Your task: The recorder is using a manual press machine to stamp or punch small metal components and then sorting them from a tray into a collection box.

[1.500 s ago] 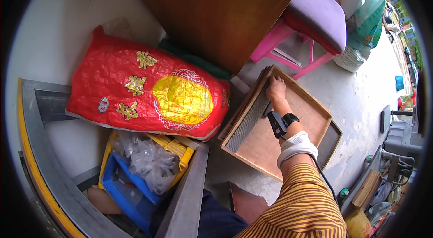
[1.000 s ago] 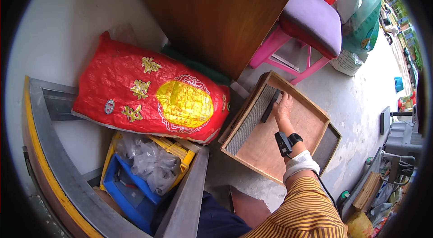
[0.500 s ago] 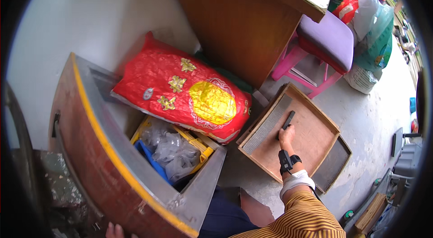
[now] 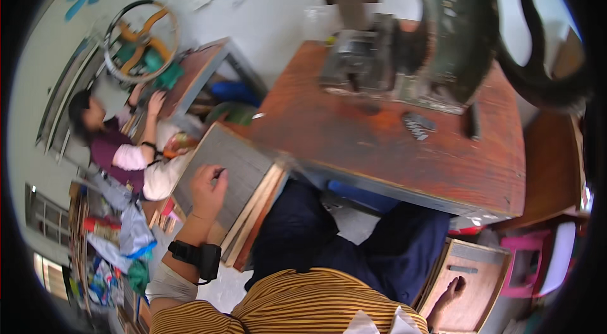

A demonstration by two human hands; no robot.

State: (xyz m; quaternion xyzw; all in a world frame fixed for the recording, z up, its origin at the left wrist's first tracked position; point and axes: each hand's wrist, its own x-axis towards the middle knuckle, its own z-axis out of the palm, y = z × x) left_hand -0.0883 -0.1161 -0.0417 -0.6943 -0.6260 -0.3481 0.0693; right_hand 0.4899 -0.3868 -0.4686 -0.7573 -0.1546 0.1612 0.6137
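Observation:
My left hand hangs over a grey-topped stack of shallow wooden trays at my left side. Its fingers are curled together round a small dark thing, too unclear to name. At lower right my right hand is over a wooden tray, fingers slightly bent and apart. A dark flat bar lies in that tray just beyond the fingertips. Ahead, a heavy dark green press stands on the worn red-brown bench. Small metal pieces and a dark strip lie on the bench.
A co-worker sits at the far left by another bench and a handwheel. A pink stool stands at right beside a brown cabinet. Bags are piled at lower left. The press's large wheel juts out at upper right.
My view has swung left, from the tray at my right to the press and bench. The dark bar has left my right hand and lies in the tray. My left hand now shows fully.

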